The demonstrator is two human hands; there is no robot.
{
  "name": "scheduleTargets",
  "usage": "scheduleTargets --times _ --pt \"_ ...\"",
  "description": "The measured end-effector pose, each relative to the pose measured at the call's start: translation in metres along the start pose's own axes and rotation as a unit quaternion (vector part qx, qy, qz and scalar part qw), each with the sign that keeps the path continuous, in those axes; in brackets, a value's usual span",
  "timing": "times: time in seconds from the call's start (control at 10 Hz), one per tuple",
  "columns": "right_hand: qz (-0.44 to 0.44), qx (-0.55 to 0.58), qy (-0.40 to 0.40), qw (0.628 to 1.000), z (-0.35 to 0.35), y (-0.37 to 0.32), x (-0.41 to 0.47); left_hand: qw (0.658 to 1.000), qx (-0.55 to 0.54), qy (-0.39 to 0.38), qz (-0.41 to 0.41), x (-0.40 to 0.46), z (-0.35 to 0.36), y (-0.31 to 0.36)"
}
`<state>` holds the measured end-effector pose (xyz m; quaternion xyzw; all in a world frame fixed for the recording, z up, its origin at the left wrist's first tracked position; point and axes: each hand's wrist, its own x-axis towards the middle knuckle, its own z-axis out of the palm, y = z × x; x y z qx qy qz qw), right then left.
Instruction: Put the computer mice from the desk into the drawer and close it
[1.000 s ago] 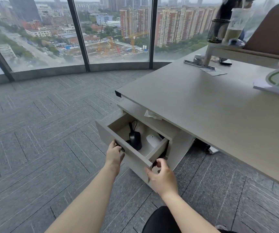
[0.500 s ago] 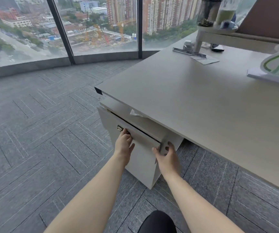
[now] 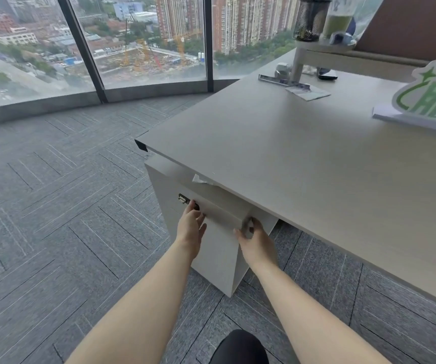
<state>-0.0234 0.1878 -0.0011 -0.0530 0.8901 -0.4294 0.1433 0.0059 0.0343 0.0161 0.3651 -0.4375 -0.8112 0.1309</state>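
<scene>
A person looks down at their own two bare forearms, which reach forward to a pale cabinet tucked under the near corner of a wide, light wood-grain surface [image 3: 303,166]. The step in hand appears to be the last one: closing the drawer.

The drawer [image 3: 211,208] is the top one of the cabinet. Its front sits flush or very nearly flush with the cabinet face, and no gap or interior is visible, so the mice, judged to be inside, cannot be seen. No computer mouse shows on the visible part of the surface either.

The left hand [image 3: 191,227] lies against the drawer front, fingers extended and loosely spread, fingertips by a small dark recess beside a metal lock plate [image 3: 183,199]. This grip is flat and open; it holds nothing. The right hand [image 3: 256,241] is at the drawer's right corner, fingers curled lightly around the edge, thumb on the front. It wraps the corner loosely rather than clasping any separate thing.

So the drawer front lies directly under both palms, touching them.

The next move likely calls for only a last light push to seat the drawer fully, then lifting both hands away. Care is needed that the right fingers, curled round the corner, are not pinched.

At the far end of the surface stand a raised shelf [image 3: 343,55] and a green and white sign [image 3: 432,95]. Grey carpet [image 3: 53,219] and tall windows over a city lie beyond.
</scene>
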Motion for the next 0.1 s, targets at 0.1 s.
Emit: scheduleTargets --times 0.1 --pt "0.008 -0.061 -0.025 0.998 -0.0118 -0.0029 -0.0112 0.999 0.041 0.000 0.012 -0.0166 -0.0064 -0.0080"
